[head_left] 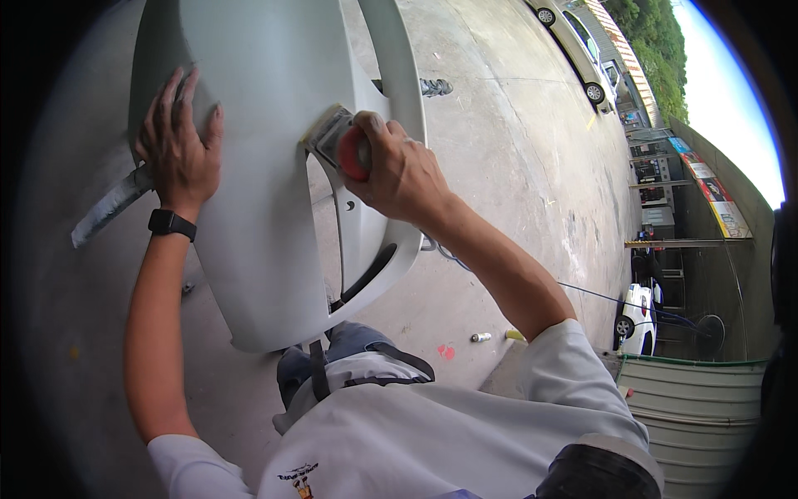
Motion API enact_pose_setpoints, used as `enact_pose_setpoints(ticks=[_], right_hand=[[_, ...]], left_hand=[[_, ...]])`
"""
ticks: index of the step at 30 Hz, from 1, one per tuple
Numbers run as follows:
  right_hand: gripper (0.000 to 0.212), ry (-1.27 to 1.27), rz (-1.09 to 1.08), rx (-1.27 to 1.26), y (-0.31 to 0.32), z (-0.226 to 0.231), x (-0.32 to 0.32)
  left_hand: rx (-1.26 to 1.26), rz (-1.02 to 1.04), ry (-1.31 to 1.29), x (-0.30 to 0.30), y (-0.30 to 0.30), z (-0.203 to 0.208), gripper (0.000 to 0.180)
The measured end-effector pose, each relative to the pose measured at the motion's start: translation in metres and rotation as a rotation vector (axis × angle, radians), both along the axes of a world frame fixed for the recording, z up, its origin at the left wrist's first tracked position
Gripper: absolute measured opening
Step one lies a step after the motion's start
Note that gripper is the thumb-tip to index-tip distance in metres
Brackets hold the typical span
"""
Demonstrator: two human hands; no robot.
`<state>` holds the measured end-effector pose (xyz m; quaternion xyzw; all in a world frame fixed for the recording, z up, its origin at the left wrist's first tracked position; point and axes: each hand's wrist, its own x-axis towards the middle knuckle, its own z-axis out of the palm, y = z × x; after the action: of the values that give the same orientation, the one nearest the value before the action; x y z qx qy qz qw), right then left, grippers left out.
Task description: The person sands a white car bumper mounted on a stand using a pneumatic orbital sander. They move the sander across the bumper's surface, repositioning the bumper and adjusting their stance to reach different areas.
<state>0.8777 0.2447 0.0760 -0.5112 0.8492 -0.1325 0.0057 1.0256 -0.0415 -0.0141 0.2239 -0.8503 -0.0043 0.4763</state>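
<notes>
A pale grey car bumper (262,166) is propped up off the ground in front of me, with long openings along its right part. My left hand (180,148) lies flat on its left side, fingers stretched out and empty. A dark watch is on that wrist. In my right hand (406,173) is a sanding block (331,133) with a red knob. My fingers wrap round the knob, and the block's flat end touches the bumper beside the upper end of an opening. The block's underside is hidden.
A wrapped stand arm (112,205) juts out left of the bumper, and another wrapped end (436,87) shows at right. A small can (480,338) lies on the concrete floor (515,191). A blue hose (594,295) runs off to the right. Parked cars (582,50) stand farther off.
</notes>
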Motion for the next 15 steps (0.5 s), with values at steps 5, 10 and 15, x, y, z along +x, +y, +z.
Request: enact_pose_setpoints(ticks=[5, 10, 15], right_hand=[[0.077, -0.129, -0.091, 0.215, 0.053, -0.022, 0.044], [0.074, -0.027, -0.082, 0.009, 0.024, 0.005, 0.006], [0.071, 0.171, -0.011, -0.061, -0.011, 0.026, -0.021]], left_hand=[[-0.022, -0.002, -0.004, 0.000, -0.001, 0.000, 0.058], [-0.035, -0.008, 0.009, 0.000, -0.002, 0.000, 0.058], [-0.030, 0.010, -0.021, 0.002, -0.003, -0.001, 0.057]])
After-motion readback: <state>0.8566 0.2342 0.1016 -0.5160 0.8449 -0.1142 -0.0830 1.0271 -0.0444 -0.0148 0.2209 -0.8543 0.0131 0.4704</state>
